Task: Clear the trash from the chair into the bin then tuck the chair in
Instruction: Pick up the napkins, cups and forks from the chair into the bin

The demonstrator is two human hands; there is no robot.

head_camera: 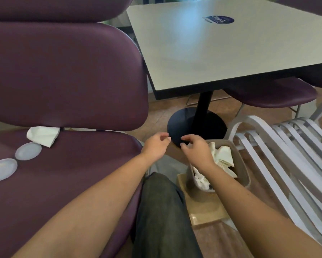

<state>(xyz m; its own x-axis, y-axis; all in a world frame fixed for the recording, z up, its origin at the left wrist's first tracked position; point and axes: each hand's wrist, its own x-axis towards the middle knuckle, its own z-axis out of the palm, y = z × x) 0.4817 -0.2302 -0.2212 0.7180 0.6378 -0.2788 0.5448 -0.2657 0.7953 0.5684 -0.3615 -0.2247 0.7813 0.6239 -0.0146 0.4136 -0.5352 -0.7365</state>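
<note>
A purple padded chair [63,183] fills the left of the view. On its seat lie a crumpled white napkin [42,135] by the backrest and two clear plastic lids [28,151], [2,169] in front of it. A small beige bin [246,180] stands on the floor to the right of the chair, holding crumpled white paper [222,157]. My left hand [155,146] hovers just past the seat's right edge, fingers loosely curled, holding nothing. My right hand [197,150] hangs over the bin's near rim, fingers spread and empty.
A white square table [221,45] on a black pedestal base [195,123] stands ahead. A second purple chair [272,94] is tucked under its right side. A white slatted metal chair [287,155] stands right of the bin. My dark trouser leg [162,216] is between chair and bin.
</note>
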